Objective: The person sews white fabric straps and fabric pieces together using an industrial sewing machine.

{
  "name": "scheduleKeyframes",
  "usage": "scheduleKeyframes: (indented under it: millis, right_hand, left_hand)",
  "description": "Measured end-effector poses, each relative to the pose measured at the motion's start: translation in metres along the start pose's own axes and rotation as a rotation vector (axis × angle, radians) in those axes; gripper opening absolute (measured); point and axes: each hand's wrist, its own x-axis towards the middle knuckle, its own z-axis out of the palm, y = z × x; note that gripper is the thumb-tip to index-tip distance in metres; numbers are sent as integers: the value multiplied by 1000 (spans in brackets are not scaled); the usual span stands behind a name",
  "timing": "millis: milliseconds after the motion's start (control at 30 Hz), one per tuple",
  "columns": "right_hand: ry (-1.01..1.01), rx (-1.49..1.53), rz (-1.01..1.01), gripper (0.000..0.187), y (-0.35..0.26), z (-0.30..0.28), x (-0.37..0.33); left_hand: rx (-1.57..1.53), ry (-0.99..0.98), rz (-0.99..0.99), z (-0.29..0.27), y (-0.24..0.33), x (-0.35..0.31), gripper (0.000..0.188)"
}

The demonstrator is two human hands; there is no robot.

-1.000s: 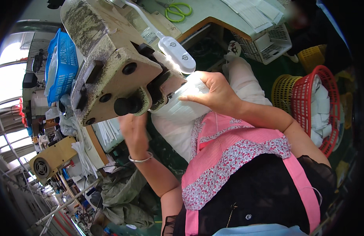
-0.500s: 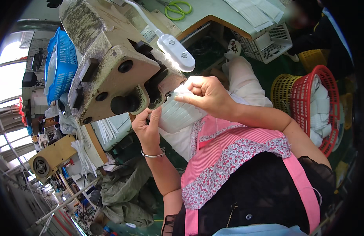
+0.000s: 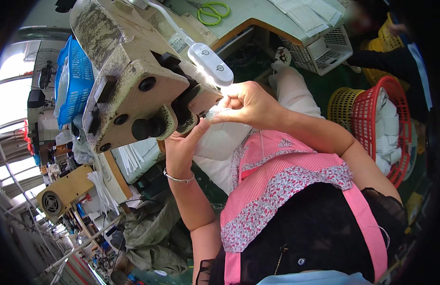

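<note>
My right hand (image 3: 252,105) pinches the edge of a white, layered fabric piece (image 3: 222,139) between thumb and fingers. Across from it, my left hand (image 3: 182,147), with a silver bangle at the wrist, grips the same edge. Its thumb reaches close to the right thumb, while the other fingers are partly hidden behind the sewing machine. The rest of the fabric hangs toward my lap. Just left of both hands stands the worn, cream-coloured sewing machine head (image 3: 134,80); its needle area is hidden from view. A lit white lamp (image 3: 210,64) hangs just above the right hand.
Green-handled scissors (image 3: 213,13) and white strips (image 3: 305,16) lie on the table. At right, a red basket (image 3: 357,118) holds white pieces beside a yellow basket (image 3: 341,107). A blue basket (image 3: 77,80) stands at left. Another person (image 3: 386,57) is at the far right.
My left hand has turned and brought its thumb up to the right hand's thumb at the fabric edge. The right hand has shifted slightly. The other person's hand now shows at far right.
</note>
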Motion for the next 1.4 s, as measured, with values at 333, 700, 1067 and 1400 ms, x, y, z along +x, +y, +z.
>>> scheduleKeyframes:
  millis: [333,700,1067,1400]
  right_hand:
    - [-222,-30,117,28,-31,-37,21]
    - [-42,226,134,23,-9,-34,-12]
    - [-33,-51,25,25,-6,-27,-3]
    - [-30,-70,33,33,-10,-23,3]
  left_hand:
    - [-81,101,7,28,5,-8,11]
    - [-373,245,98,44,-8,-11,12]
    - [-257,339,115,48,-3,-14,8]
    - [-184,300,89,41,1,-10,11]
